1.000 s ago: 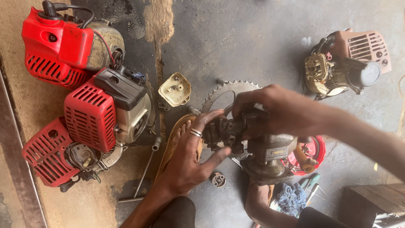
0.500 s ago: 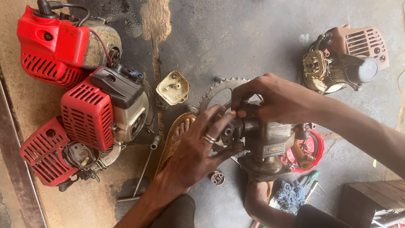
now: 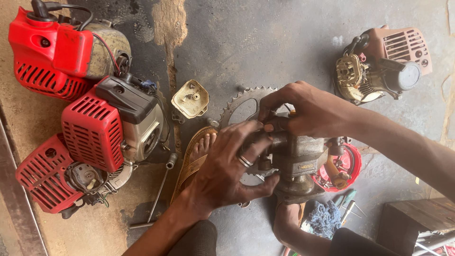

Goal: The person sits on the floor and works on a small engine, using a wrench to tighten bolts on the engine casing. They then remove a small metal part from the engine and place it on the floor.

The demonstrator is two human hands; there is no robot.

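left hand (image 3: 227, 173): grip wrapped round the near end of the small grey engine (image 3: 296, 159), fingers curled, thumb under it; a ring on one finger.
right hand (image 3: 303, 109): grip pinched shut on a small part at the engine's top, just past the left hand's fingertips; what the part is cannot be told.
engine: held up off the concrete floor (image 3: 275, 42) between both grips, above the person's sandalled foot (image 3: 196, 156).
progress: engine looks stripped, with no cover and its red recoil housing (image 3: 341, 166) lying just right of the grips; the fitting at its top looks still in work, so reassembly seems left.
near the grips: toothed saw blade (image 3: 241, 104) under the hands, t-handle wrench (image 3: 159, 194) to the left, blue rag (image 3: 324, 218) and screwdrivers to the near right.
further left: beige filter cover (image 3: 190, 98), then three red-covered engines (image 3: 95, 132).
far right: a pink-covered engine (image 3: 384, 64), well apart.
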